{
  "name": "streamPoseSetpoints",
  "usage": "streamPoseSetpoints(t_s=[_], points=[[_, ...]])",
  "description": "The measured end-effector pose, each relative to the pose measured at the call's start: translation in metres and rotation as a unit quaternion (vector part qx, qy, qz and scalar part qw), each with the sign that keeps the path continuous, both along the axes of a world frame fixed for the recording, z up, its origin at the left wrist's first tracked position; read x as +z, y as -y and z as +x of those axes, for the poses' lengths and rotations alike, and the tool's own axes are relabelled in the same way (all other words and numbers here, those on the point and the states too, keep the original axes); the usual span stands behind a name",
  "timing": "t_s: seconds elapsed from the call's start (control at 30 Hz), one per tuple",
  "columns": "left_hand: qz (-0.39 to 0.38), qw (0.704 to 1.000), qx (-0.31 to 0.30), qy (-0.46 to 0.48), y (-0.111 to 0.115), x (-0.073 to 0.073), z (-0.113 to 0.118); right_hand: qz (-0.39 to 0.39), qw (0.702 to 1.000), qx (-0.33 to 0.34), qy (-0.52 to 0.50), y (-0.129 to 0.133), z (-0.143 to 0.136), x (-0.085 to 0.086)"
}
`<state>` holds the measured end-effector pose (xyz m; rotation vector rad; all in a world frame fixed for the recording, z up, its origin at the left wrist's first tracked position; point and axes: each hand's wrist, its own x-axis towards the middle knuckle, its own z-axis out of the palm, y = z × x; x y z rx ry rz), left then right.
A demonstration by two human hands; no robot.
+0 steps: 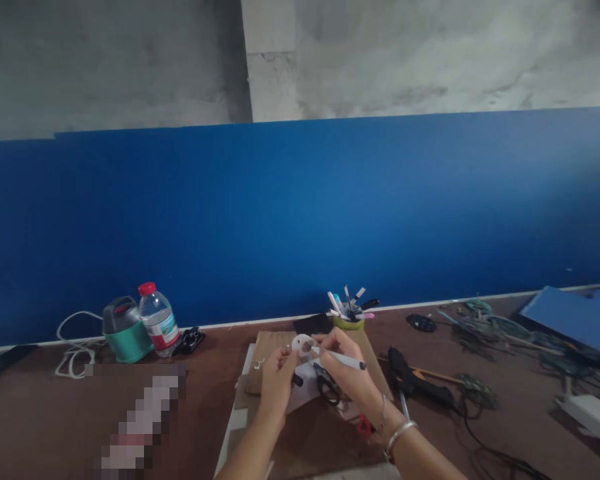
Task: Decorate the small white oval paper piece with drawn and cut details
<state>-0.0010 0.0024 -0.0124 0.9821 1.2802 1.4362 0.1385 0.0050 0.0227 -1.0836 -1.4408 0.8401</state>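
The person's left hand (278, 375) pinches a small white disc (299, 343) at its fingertips, the disc lying between both hands, just beside the right hand (349, 371), whose fingers grip a white marker (351, 361).

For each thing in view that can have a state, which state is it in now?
White round piece: held in left hand
White pen: held in right hand
Bottle: standing, capped
Pen cup: holding pens
Glue gun: lying down
White cable: loosely coiled
Black-handled scissors: open or shut unclear
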Motion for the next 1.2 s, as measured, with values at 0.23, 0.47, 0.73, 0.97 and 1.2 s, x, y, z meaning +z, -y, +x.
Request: streamPoseSetpoints(t_s=[0.23, 0.47, 0.73, 0.97, 1.2], points=[[0.002, 1.0, -0.002, -0.001, 0.002, 0.004, 0.0, -0.009, 1.0, 0.013, -0.011, 0.003, 0.0, 0.004], [0.005, 1.0, -0.006, 0.003, 0.002, 0.004, 0.0, -0.006, 1.0, 0.007, -0.007, 0.001, -0.001, 0.003], [0.002, 1.0, -0.004, 0.008, 0.003, 0.006, -0.001, -0.019, 0.999, 0.025, 0.0, 0.006, 0.0, 0.011], [-0.001, 1.0, -0.006, 0.006, 0.003, 0.003, -0.001, -0.008, 0.999, 0.023, -0.029, 0.005, -0.001, 0.011], [0.005, 1.0, -0.002, -0.02, 0.001, 0.0, -0.002, 0.008, 1.0, -0.019, -0.012, 0.0, -0.004, 0.001]])
